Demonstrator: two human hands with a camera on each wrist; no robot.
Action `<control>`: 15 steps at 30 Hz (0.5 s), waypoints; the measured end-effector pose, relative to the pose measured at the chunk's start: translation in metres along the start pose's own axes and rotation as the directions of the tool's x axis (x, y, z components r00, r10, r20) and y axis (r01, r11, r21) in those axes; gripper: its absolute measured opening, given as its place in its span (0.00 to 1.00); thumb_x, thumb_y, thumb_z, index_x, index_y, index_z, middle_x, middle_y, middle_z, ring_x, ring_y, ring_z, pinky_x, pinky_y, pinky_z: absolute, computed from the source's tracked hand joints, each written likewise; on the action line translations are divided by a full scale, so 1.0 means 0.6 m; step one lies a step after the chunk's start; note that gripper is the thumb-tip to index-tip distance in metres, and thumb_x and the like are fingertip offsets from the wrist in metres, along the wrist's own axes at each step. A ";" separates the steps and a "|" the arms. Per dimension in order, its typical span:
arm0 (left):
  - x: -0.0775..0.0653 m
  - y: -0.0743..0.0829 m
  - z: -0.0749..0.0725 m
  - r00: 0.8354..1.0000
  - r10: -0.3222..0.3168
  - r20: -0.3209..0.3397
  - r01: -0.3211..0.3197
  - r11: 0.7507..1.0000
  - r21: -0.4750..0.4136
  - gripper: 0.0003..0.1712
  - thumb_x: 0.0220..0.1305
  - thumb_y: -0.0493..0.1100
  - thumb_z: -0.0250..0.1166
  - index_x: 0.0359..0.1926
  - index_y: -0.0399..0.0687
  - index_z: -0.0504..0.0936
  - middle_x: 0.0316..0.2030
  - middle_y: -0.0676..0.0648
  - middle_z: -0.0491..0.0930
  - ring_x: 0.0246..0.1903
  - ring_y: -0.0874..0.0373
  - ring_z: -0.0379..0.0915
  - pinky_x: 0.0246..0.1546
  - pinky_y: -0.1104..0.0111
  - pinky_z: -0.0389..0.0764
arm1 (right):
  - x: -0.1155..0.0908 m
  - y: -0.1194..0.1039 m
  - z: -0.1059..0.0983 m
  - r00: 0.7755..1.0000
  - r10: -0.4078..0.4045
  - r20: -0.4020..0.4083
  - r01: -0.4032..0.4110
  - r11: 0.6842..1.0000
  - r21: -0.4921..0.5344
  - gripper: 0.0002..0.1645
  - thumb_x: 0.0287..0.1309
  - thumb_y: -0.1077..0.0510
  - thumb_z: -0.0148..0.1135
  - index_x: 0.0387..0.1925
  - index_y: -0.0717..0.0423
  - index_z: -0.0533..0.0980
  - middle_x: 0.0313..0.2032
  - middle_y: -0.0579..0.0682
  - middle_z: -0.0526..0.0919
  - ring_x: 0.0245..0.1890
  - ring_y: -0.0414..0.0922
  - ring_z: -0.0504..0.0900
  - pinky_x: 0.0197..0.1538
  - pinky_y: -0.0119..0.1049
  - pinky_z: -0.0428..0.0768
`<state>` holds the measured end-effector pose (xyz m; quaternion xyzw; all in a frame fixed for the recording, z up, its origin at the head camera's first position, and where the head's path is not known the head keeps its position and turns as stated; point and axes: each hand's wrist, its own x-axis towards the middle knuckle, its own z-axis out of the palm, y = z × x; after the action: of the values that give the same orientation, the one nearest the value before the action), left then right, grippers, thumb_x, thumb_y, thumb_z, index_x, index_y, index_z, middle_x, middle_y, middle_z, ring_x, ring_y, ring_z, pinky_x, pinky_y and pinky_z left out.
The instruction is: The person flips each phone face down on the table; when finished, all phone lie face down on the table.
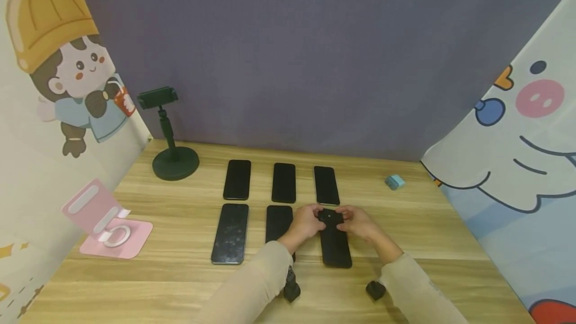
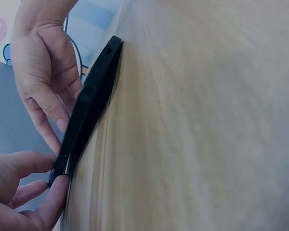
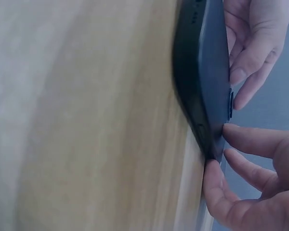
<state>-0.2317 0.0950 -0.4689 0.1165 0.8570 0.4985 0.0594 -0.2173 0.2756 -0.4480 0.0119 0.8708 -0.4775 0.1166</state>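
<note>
A black smartphone lies with its camera side up in the front row, at the right end. My left hand pinches its far left corner, beside the camera bump. Across from it, my right hand grips the far right edge between thumb and fingers. Seen from the left wrist, the phone is edge-on, low over the wooden top, with left fingertips at its end. The right wrist view shows the right thumb and fingers around the phone's corner. A second phone is partly hidden behind my left forearm.
Three black phones form a back row, the nearest one just beyond my hands. Another phone lies left. A dark green phone stand and a pink folding stand stand left. A small blue block sits right on the table.
</note>
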 end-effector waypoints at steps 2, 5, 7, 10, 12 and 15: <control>0.001 0.001 0.000 1.000 0.002 0.005 -0.002 1.000 0.018 0.24 0.45 0.30 0.74 0.47 0.37 0.83 0.37 0.44 0.81 0.37 0.54 0.76 0.40 0.67 0.78 | 0.001 0.001 -0.001 1.000 -0.008 -0.001 0.008 1.000 -0.010 0.27 0.50 0.74 0.67 0.54 0.72 0.72 0.49 0.69 0.72 0.52 0.62 0.70 0.45 0.44 0.80; 0.001 0.003 -0.001 1.000 0.001 0.012 -0.002 0.999 0.045 0.24 0.45 0.30 0.74 0.47 0.37 0.83 0.38 0.44 0.81 0.38 0.53 0.76 0.42 0.65 0.78 | 0.001 0.001 0.000 1.000 -0.017 -0.007 0.017 0.999 -0.028 0.27 0.49 0.74 0.67 0.54 0.72 0.73 0.48 0.69 0.72 0.52 0.62 0.70 0.44 0.44 0.80; 0.001 0.004 -0.001 1.000 0.005 0.015 -0.006 0.997 0.072 0.24 0.45 0.30 0.75 0.48 0.37 0.83 0.37 0.44 0.81 0.39 0.52 0.77 0.42 0.65 0.78 | 0.001 0.002 0.001 1.000 -0.023 -0.014 0.022 0.998 -0.050 0.27 0.49 0.74 0.68 0.53 0.72 0.73 0.47 0.68 0.73 0.51 0.62 0.70 0.44 0.44 0.79; 0.000 0.006 -0.001 1.000 -0.003 0.026 0.000 0.993 0.114 0.24 0.46 0.31 0.75 0.48 0.37 0.83 0.39 0.44 0.81 0.41 0.51 0.77 0.45 0.64 0.78 | 0.001 0.000 0.003 0.999 -0.015 -0.033 0.012 0.996 -0.087 0.27 0.49 0.73 0.69 0.53 0.70 0.74 0.46 0.66 0.75 0.50 0.60 0.71 0.46 0.45 0.79; -0.001 0.007 -0.002 0.999 -0.002 0.035 -0.003 0.991 0.137 0.24 0.46 0.31 0.74 0.48 0.36 0.82 0.39 0.43 0.81 0.43 0.50 0.77 0.46 0.64 0.78 | 0.001 -0.002 0.005 0.999 -0.011 -0.037 0.007 0.994 -0.109 0.26 0.49 0.73 0.69 0.53 0.69 0.74 0.45 0.65 0.75 0.50 0.60 0.72 0.46 0.46 0.78; -0.003 0.006 -0.009 0.998 0.002 0.065 -0.010 0.993 0.121 0.24 0.48 0.32 0.73 0.50 0.36 0.82 0.41 0.42 0.81 0.43 0.50 0.77 0.45 0.63 0.78 | 0.001 -0.007 0.005 0.999 -0.004 -0.038 -0.001 0.991 -0.137 0.26 0.49 0.73 0.69 0.53 0.69 0.74 0.45 0.65 0.76 0.50 0.60 0.73 0.47 0.48 0.78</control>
<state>-0.2305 0.0920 -0.4630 0.1386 0.8830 0.4415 0.0782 -0.2181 0.2706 -0.4462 0.0124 0.9037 -0.4162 0.0999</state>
